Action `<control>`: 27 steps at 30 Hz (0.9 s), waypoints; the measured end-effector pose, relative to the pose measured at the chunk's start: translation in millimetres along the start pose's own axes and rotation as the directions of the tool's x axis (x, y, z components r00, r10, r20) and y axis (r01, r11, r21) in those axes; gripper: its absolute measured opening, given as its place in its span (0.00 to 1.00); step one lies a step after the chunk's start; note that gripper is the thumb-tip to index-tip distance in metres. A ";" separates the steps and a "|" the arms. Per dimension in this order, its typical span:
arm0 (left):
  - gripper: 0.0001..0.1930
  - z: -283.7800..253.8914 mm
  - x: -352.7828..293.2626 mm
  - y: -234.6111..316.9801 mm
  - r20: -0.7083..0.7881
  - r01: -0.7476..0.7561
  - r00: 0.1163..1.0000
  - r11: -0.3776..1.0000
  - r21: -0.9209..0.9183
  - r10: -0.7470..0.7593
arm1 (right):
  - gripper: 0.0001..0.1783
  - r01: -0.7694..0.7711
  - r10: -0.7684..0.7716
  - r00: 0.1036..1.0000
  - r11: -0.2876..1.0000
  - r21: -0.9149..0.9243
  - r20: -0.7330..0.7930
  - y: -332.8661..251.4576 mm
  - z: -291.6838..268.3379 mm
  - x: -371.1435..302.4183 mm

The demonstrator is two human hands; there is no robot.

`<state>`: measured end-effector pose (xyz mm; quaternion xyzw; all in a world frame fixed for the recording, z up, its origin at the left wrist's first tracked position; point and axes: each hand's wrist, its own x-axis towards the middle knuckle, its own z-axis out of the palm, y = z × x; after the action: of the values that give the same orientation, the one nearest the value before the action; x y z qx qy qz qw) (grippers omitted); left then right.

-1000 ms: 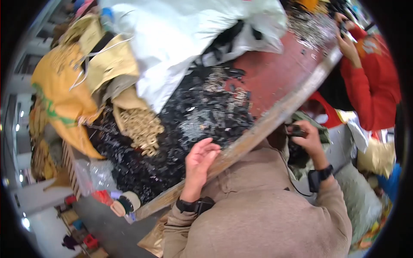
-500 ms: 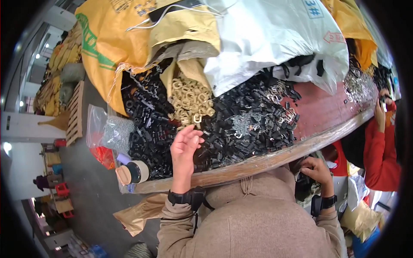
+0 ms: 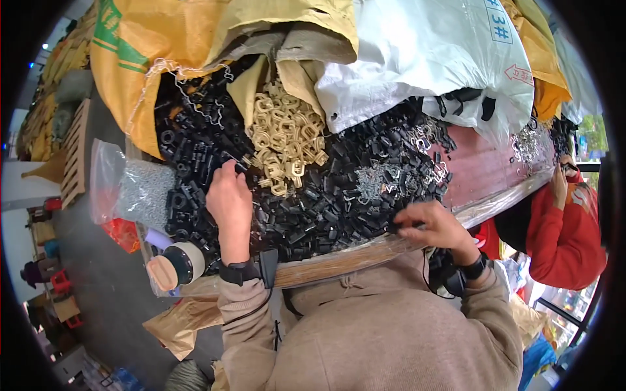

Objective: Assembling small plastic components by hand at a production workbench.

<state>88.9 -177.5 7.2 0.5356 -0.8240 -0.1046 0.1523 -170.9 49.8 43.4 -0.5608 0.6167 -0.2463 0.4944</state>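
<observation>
My left hand (image 3: 230, 201) reaches into the left part of a heap of small black plastic parts (image 3: 306, 218). Its fingers are bent down, with a black plastic part (image 3: 240, 168) at the fingertips. Right of it lies a pile of beige plastic buckles (image 3: 287, 133), spilling from a paper sack. My right hand (image 3: 433, 225) is over the table's near edge, beside the black heap. Its fingers are curled in and slightly blurred; what they hold, if anything, is too dark to make out.
Grey metal hooks (image 3: 372, 182) lie in the heap. A lidded cup (image 3: 186, 264) and a clear bag of small metal pieces (image 3: 145, 192) stand at the left. Large yellow (image 3: 156, 32) and white sacks (image 3: 417, 52) cover the far side. A person in red (image 3: 567, 234) works at right.
My left hand has moved left from the beige buckles to the black parts. My right hand has risen from below the table edge onto the near edge. The view has shifted somewhat.
</observation>
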 end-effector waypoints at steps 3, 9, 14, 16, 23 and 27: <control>0.11 -2.6 0.8 4.5 -0.021 -0.006 1.000 1.000 -0.006 0.006 | 0.09 0.072 -0.144 0.949 0.965 -0.251 -0.282 1.8 8.0 15.1; 0.07 -6.4 -1.4 14.4 -0.240 -0.162 0.952 0.979 0.127 0.188 | 0.07 0.165 -0.406 0.833 0.831 -0.531 -0.377 12.9 18.4 36.9; 0.06 3.4 -3.6 7.3 -0.144 -0.196 0.969 0.980 0.046 0.200 | 0.07 0.058 -0.401 0.857 0.698 -0.713 -0.323 20.4 23.4 49.6; 0.06 2.7 -4.2 8.2 -0.121 -0.154 0.981 0.988 0.003 0.154 | 0.07 0.023 -0.377 0.868 0.679 -0.733 -0.323 20.9 23.8 51.2; 0.08 -9.7 -15.8 4.7 -0.142 -0.094 0.987 0.992 -0.088 0.081 | 0.05 0.086 -0.376 0.816 0.829 -0.553 -0.438 24.5 20.1 48.5; 0.06 -13.4 -27.8 8.1 0.216 0.298 0.949 0.432 -0.851 -0.228 | 0.03 0.163 -0.257 0.834 0.960 -0.226 -0.488 23.7 11.9 42.3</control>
<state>97.5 -148.9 18.5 0.4998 -0.5653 -0.5504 0.3573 -165.9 19.2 4.4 -0.5805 0.6796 -0.3845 0.2311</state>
